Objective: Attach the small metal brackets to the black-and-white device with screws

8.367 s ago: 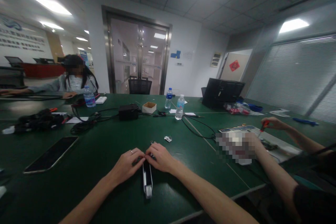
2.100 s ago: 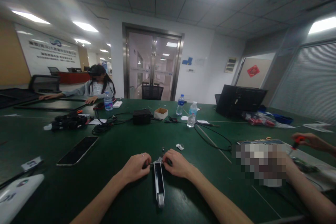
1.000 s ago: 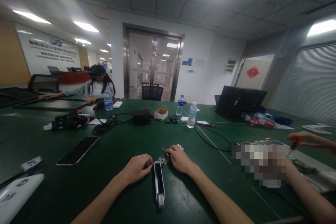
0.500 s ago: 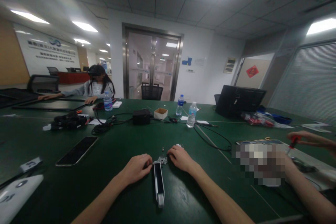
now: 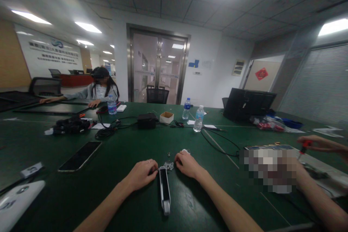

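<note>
A long, narrow white casing point(image 5: 165, 192) with a dark hollow inside lies on the green table between my hands. At its far end sit small grey metal parts point(image 5: 169, 166), with another tiny piece point(image 5: 168, 154) beyond them. My left hand point(image 5: 143, 174) is closed, its fingertips at the casing's far left corner; what they pinch, if anything, is hidden. Resting on the table right of the metal parts, my right hand point(image 5: 188, 165) has its fingers curled under, hiding whatever they hold. Some small whitish bits point(image 5: 186, 150) show just behind it.
A phone point(image 5: 80, 156) lies to the left and a white device point(image 5: 20, 206) nearer. Cables, a black adapter point(image 5: 146, 120), an open box point(image 5: 166, 117) and bottles point(image 5: 198, 119) stand beyond. At right, another person's hand holds a red screwdriver point(image 5: 305, 147); someone sits across the table.
My right hand has shifted very slightly to the right, away from the metal parts. My left hand and the casing look unmoved.
</note>
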Motion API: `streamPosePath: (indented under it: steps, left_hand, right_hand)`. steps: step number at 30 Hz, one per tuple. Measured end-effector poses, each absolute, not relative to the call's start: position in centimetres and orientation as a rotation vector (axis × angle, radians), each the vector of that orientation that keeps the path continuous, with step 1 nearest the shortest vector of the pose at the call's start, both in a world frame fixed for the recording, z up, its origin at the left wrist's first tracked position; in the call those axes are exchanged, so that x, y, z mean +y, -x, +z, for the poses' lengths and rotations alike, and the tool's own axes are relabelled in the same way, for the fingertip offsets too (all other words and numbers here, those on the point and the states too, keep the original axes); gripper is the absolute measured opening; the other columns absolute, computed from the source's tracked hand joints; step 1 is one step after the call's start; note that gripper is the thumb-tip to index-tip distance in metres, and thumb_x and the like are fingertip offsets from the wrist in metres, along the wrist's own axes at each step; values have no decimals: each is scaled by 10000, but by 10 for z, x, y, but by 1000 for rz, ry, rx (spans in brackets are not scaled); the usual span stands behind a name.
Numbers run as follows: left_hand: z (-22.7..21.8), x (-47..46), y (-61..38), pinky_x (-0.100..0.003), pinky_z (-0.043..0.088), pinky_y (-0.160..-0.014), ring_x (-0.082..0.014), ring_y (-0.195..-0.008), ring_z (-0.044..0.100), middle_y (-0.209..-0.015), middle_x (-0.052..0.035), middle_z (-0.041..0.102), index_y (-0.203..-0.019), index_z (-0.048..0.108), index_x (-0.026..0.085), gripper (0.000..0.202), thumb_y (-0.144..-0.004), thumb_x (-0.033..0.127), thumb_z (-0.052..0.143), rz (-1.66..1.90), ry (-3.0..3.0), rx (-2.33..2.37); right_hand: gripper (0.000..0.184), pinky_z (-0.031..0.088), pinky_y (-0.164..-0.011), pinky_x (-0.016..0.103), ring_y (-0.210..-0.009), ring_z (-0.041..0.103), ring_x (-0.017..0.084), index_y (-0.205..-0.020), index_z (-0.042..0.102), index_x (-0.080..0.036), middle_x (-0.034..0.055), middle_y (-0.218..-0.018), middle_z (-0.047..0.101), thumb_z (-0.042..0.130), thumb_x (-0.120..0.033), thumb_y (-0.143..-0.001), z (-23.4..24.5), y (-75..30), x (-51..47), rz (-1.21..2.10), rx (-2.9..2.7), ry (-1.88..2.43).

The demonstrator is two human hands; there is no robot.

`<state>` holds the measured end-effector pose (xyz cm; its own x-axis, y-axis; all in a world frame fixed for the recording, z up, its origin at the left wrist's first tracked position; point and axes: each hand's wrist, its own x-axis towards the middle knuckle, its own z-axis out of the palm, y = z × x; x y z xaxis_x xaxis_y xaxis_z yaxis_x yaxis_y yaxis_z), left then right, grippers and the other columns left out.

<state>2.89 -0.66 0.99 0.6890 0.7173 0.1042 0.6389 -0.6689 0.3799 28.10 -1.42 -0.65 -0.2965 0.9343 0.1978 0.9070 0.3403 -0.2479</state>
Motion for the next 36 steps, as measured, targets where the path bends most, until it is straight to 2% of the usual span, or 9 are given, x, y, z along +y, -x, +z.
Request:
streamPosePath:
  steps: [36]
  left_hand:
    - [14,-11,-31,-277,450,-693,-184,-826,578,-951,-33,611,-993,609,201,181,-892,277,480,272,-2546,1116]
  right_hand:
    - [132,406,-754,273,-880,570,183,-897,632,-167,74,-910,626,510,-205,-863,-7,-281,-16,121,-2288,1685]
